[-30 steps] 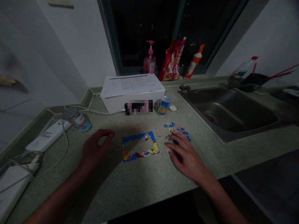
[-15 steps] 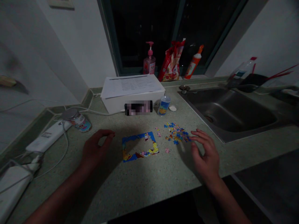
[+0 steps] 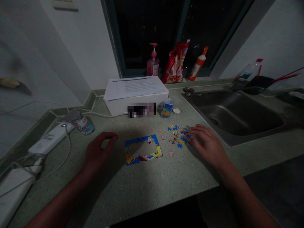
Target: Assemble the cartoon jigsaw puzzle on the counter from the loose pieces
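A jigsaw puzzle [image 3: 143, 160] lies on the counter with its blue and yellow border joined into a rectangle and bare counter showing inside. To its left is my left hand [image 3: 101, 150], thumb and forefinger pinched together; whatever may be between the tips is too small to make out. On the other side, my right hand [image 3: 206, 142] reaches over the right edge of a heap of loose puzzle pieces [image 3: 178, 134], its fingers apart. A pink puzzle piece [image 3: 171, 154] rests alone below the heap, and a few pink pieces [image 3: 162, 135] lie between heap and border.
Behind the pieces stand a blue can [image 3: 167, 108], its round lid [image 3: 176, 110] and a white box [image 3: 137, 90] topped with papers. At left are a jar [image 3: 80, 122], a power strip [image 3: 51, 136] and cables. A sink [image 3: 237, 110] is set in the counter at right.
My right hand has moved slightly left and up, farther over the heap of pieces. My left hand keeps its pinch beside the puzzle border. The whole view has shifted a little.
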### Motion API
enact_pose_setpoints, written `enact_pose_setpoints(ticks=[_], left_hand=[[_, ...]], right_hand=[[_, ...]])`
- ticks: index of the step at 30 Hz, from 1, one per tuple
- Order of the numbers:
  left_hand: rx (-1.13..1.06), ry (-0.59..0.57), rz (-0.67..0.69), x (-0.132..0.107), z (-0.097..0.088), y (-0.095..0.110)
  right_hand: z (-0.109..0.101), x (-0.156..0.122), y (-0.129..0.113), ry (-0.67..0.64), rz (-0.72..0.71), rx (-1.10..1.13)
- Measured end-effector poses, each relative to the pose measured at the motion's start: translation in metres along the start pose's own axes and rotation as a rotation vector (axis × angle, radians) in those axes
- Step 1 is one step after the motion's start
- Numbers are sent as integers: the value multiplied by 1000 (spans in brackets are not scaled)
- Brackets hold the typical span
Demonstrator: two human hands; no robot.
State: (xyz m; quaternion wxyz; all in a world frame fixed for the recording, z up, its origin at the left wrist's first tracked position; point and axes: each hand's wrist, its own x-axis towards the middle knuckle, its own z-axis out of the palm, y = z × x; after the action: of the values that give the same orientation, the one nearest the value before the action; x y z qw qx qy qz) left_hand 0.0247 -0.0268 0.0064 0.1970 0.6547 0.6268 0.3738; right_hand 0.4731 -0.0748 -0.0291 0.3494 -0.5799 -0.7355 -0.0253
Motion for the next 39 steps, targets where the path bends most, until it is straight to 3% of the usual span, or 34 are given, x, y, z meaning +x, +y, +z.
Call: enact_pose_setpoints(ticks=[6, 9, 12, 21, 39], left_hand=[[9, -2, 6, 0, -2, 3], [0, 4, 7, 0, -2, 3], [2, 6, 13, 0, -2, 1], [-14, -1, 10, -1, -1, -1], [-4, -3, 36, 0, -3, -1]], right_hand=[[-3, 20, -27, -247, -198, 174], [2, 17, -48, -431, -277, 232], [9, 9, -59, -516, -283, 216], [16, -2, -58, -505, -255, 173], [27, -10, -50, -361, -234, 84]])
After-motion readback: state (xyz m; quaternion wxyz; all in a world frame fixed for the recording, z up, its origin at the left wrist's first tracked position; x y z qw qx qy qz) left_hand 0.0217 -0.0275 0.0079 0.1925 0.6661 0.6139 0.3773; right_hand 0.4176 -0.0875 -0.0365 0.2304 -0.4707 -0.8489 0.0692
